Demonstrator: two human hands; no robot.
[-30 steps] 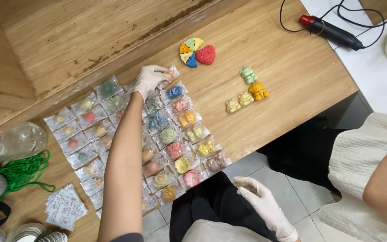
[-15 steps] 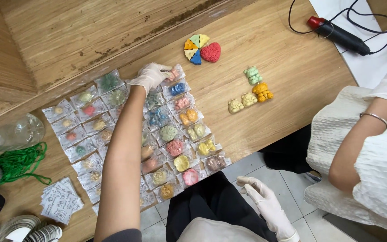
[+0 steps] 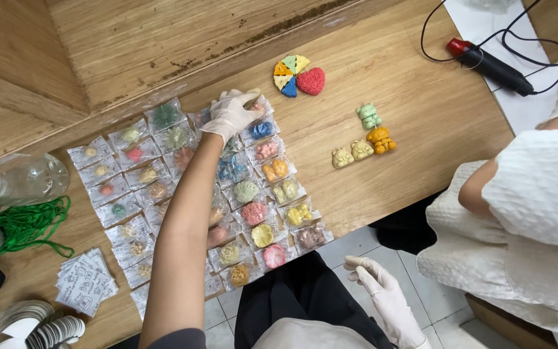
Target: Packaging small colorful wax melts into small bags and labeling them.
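Presently, on the wooden tabletop [image 3: 421, 123]: rows of small clear plastic packets [image 3: 253, 213], each holding a coloured moulded piece, laid in a grid from the far edge to the near edge.

Left hand [image 3: 230, 113], in a white glove: reaches across to the far end of the grid, fingers [image 3: 248, 98] curled narrowly down on the farthest clear packet [image 3: 261, 106]; whether they pinch it or merely press it cannot be told.

Right hand [image 3: 382, 294], white glove: off the tabletop, near edge, fingers loosely spread, holding nothing.

Right of the grid, apart: a round set of coloured wedges [image 3: 290, 74] touching a red heart-shaped piece [image 3: 310, 81]; loose green, orange and tan animal-shaped pieces [image 3: 364, 139].

Far right: black tool with red tip [image 3: 489, 61], corded.

Left: green cord bundle [image 3: 27, 223], clear plastic bottle [image 3: 17, 181].
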